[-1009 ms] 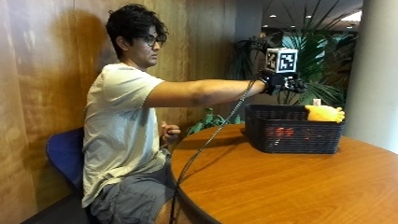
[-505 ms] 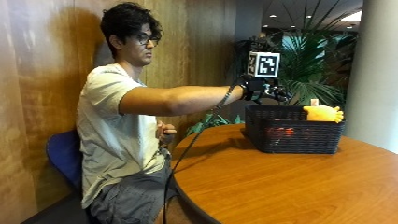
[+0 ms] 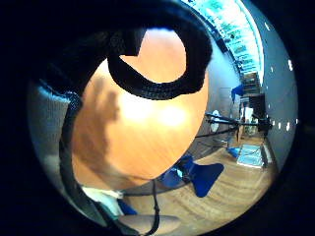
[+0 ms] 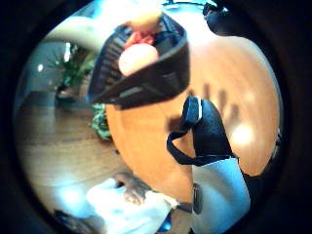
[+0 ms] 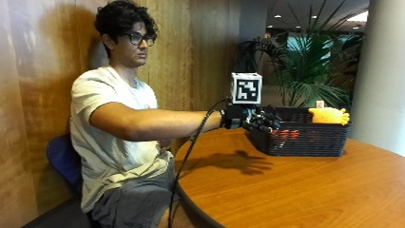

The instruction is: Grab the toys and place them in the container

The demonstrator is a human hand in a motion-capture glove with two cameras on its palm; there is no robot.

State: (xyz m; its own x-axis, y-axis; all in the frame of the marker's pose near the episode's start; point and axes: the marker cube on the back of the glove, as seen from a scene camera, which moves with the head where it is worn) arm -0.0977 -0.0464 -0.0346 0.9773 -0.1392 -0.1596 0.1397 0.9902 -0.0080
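Gloved right hand [image 5: 258, 118] hangs above the round wooden table [image 5: 284, 185], palm down, just beside the near end of the black wicker basket [image 5: 303, 137]; fingers spread and relaxed, holding nothing. Hand's shadow falls on the tabletop below it. Basket sits on the table and holds the toys: a yellow plush toy [image 5: 329, 115] pokes above the rim, a red toy [image 4: 140, 38] and a peach-coloured round toy [image 4: 137, 58] lie inside. Person sits on a blue chair [image 5: 62, 159], arm stretched out level.
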